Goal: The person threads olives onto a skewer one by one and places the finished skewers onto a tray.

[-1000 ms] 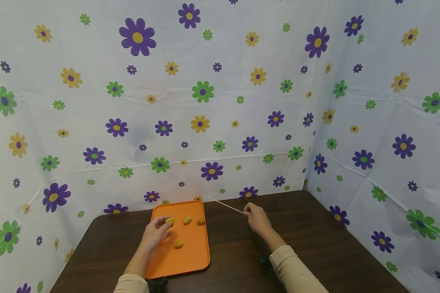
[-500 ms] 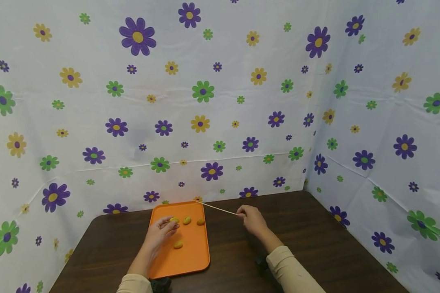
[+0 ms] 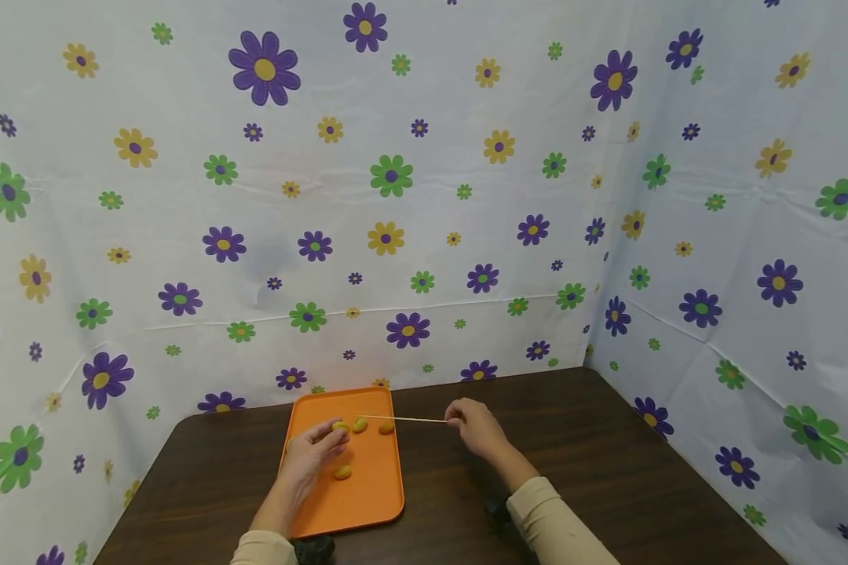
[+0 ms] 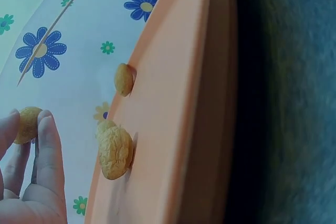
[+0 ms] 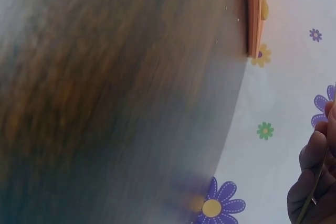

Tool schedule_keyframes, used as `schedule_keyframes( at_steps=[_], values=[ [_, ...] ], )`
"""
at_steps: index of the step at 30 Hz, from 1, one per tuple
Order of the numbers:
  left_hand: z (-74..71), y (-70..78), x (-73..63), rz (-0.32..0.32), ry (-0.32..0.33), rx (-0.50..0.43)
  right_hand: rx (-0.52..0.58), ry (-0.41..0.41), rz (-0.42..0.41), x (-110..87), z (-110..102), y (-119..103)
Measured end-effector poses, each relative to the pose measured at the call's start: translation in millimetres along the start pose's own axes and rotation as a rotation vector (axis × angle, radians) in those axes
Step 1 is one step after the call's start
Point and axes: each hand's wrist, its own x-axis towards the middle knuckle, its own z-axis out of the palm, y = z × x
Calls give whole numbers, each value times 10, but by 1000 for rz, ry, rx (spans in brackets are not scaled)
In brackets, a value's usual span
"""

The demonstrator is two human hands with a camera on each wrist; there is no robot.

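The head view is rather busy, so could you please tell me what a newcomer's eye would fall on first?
Probably the orange tray, left of centre on the dark wood-grain table, with three small yellowish lumps on it. Behind it, white cloth printed with purple, yellow and green flowers fills most of the view. Next may come the thin stick in the right hand, pointing left toward a fourth lump pinched in the left hand.
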Motion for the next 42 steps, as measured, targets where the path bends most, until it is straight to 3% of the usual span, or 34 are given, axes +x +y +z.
schedule_keyframes(
  at_steps=[10, 19, 24, 37, 42],
  values=[
    [15, 10, -14, -33, -19, -129, 9, -11, -4, 1, 49, -35],
    [25, 6, -24, -41, -41, -152, 10, -45, -31, -16, 87, -29],
    [25, 11, -25, -43, -42, -175, 19, -67, -3, -24, 111, -26],
    [41, -8, -9, -48, 13, -270, 49, -99, -24, -50, 162, -53],
    [45, -3, -35, -47, 23, -331, 46, -76, -65, -68, 200, -62]
  ],
)
